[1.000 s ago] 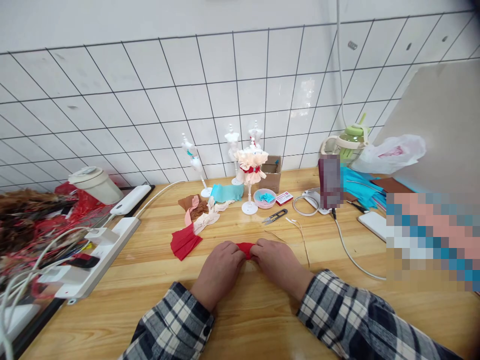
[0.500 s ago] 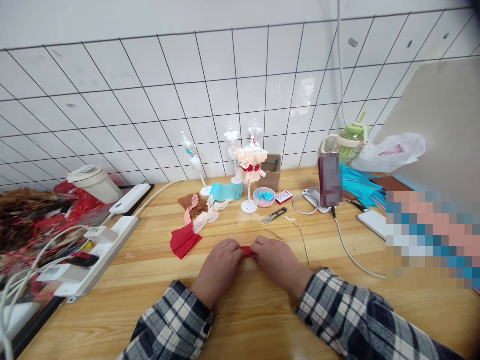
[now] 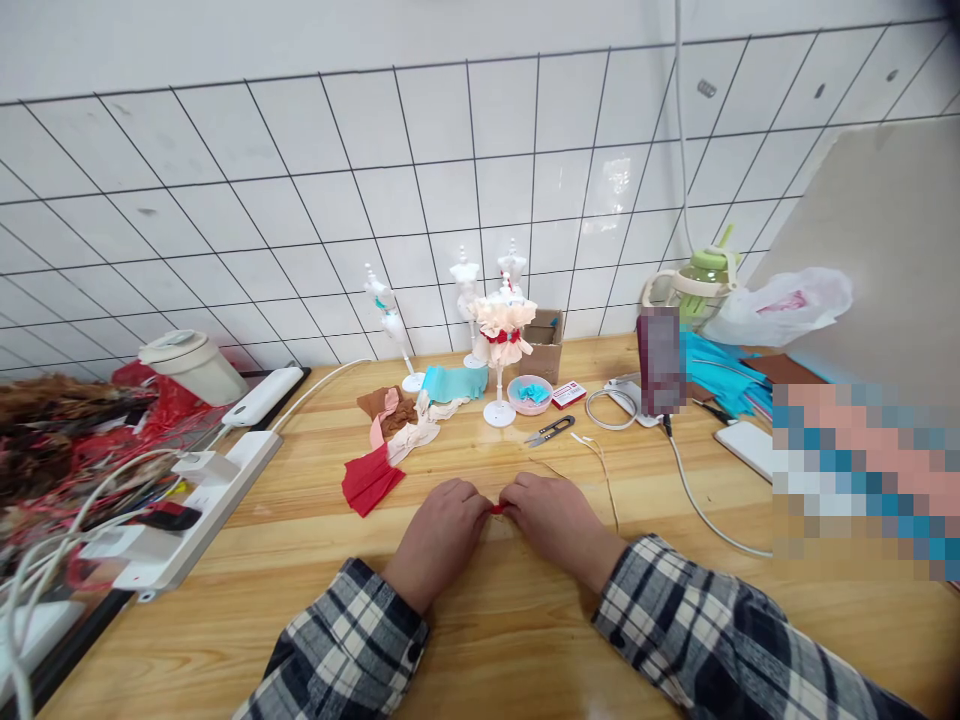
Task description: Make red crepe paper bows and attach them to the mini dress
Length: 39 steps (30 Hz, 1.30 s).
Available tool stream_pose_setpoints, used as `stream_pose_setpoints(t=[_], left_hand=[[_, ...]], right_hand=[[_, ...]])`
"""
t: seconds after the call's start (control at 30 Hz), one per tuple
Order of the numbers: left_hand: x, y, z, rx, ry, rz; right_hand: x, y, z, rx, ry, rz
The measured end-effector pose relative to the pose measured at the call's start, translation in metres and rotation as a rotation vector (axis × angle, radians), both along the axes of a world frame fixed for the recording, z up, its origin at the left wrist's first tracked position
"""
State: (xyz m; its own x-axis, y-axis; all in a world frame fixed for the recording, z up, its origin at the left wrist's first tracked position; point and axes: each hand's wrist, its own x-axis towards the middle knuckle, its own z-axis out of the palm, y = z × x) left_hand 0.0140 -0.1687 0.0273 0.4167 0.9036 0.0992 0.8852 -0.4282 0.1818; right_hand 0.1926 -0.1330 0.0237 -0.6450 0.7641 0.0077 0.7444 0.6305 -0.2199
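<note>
Between my two hands a small piece of red crepe-like material (image 3: 496, 509) shows, mostly covered by fingers. My left hand (image 3: 448, 530) pinches its left end, and my right hand (image 3: 551, 515) pinches the right end, both low over the table. Left of them lies a fanned red pleated piece (image 3: 371, 480), touching cream, brown and pink scraps (image 3: 415, 440). Beyond my hands a mini dress form (image 3: 504, 335) wears a ruffled peach dress with a red waistband. Thread snips (image 3: 553, 431) rest on the wood in front of it.
More white dress forms (image 3: 390, 318) stand by the tiled wall near a cardboard box (image 3: 541, 345). A pink bowl (image 3: 531, 407) holds blue bits. Leftward is a power strip (image 3: 202, 510) with cables; rightward, a propped phone (image 3: 661, 360) and a green-lidded bottle (image 3: 705, 285).
The visible red strip between my fingers has become narrower, and my fingertips have drawn slightly closer together. The view has shifted very slightly; the other objects stay in place.
</note>
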Motion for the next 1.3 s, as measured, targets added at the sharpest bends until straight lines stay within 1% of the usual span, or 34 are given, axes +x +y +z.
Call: stream_pose_setpoints(t=[0.1, 0.23, 0.33, 0.5, 0.67, 0.77, 0.87, 0.93, 1.0, 1.03, 1.13, 1.17, 1.2, 1.23, 1.3], left_hand=[[0.002, -0.001, 0.005, 0.013, -0.014, 0.013], [0.003, -0.004, 0.009, 0.067, -0.076, 0.007], [0.003, -0.007, 0.007, 0.102, -0.089, -0.004], [0.003, -0.007, 0.005, 0.149, -0.051, 0.021], [0.004, -0.008, 0.007, 0.141, -0.063, 0.052], [0.003, -0.008, 0.005, 0.121, -0.095, 0.075], [0.001, -0.005, 0.003, 0.097, -0.141, 0.082], [-0.002, -0.004, 0.002, 0.102, -0.160, 0.078], [-0.005, -0.002, 0.003, 0.132, -0.169, 0.073], [-0.006, -0.002, 0.004, 0.154, -0.171, 0.072], [-0.007, -0.002, 0.007, 0.204, -0.176, 0.046], [-0.007, -0.002, 0.007, 0.213, -0.177, 0.028], [-0.006, -0.002, 0.008, 0.217, -0.178, 0.008], [-0.005, -0.002, 0.008, 0.218, -0.179, -0.011], [-0.004, -0.003, 0.009, 0.217, -0.181, -0.030]], right_hand=[[0.000, 0.000, 0.003, 0.018, 0.008, 0.005], [-0.001, -0.002, 0.005, 0.067, 0.036, 0.009], [-0.002, -0.004, 0.004, 0.081, 0.057, 0.023], [-0.002, -0.007, 0.005, 0.105, 0.073, 0.045], [-0.002, -0.008, 0.004, 0.134, 0.089, 0.060], [-0.003, -0.008, 0.004, 0.140, 0.104, 0.067], [-0.001, -0.007, 0.007, 0.132, 0.184, 0.070], [0.002, -0.006, 0.009, 0.111, 0.308, 0.048], [0.005, -0.003, 0.009, 0.028, 0.457, -0.011], [0.006, -0.001, 0.007, -0.065, 0.524, -0.051], [0.004, 0.005, -0.002, -0.443, 0.685, -0.167], [0.003, 0.008, -0.005, -0.536, 0.729, -0.194], [0.003, 0.009, -0.007, -0.589, 0.771, -0.211], [0.002, 0.011, -0.008, -0.606, 0.807, -0.223], [0.002, 0.012, -0.007, -0.580, 0.862, -0.247]])
